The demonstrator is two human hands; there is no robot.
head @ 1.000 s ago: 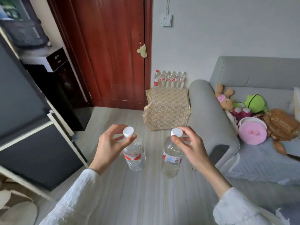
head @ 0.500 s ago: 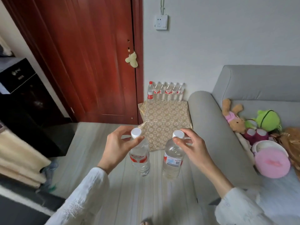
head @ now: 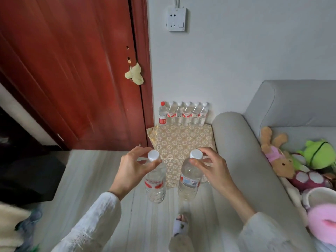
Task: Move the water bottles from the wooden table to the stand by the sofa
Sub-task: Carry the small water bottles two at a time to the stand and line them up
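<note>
The left hand pinched the white cap and neck of the red-labelled bottle, which hung upright below the grip, clear of the floor. The right hand held the blue-labelled bottle the same way, fingers curled round its cap, the body hanging below that grip. The two bottles hung near each other without touching.

Beyond both grips stood the stand, draped in a floral cloth, just beside the sofa arm. A row of bottles already lined its far edge against the wall.

This looked like the carrying step, nearly at the drop-off. The next move would call for reaching forward over the stand, lowering each bottle upright onto bare cloth in front of the row, then letting go without knocking the standing ones.
</note>
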